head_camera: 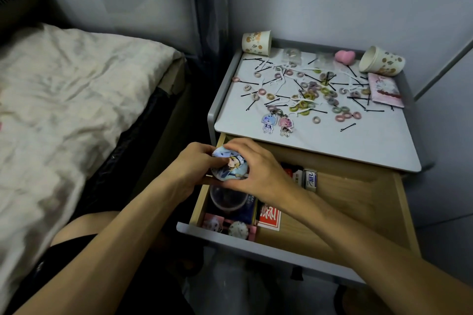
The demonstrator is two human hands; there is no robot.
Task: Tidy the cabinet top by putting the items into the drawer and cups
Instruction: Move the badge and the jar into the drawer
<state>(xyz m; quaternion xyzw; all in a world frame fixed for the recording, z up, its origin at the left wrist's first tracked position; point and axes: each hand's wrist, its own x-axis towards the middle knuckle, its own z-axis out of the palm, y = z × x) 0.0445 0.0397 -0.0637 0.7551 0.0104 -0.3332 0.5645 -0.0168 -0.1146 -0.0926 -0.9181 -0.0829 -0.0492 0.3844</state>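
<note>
Pinching the round badge between left hand and right hand; held directly above the open drawer, rear-left corner. Probably next: lower straight down; release there

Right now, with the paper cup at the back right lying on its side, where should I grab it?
Take the tipped cup round its side wall, coming down from above. It lies on its side, mouth facing left, so the rounded wall is on top; the pink heart crowds its mouth.
</note>
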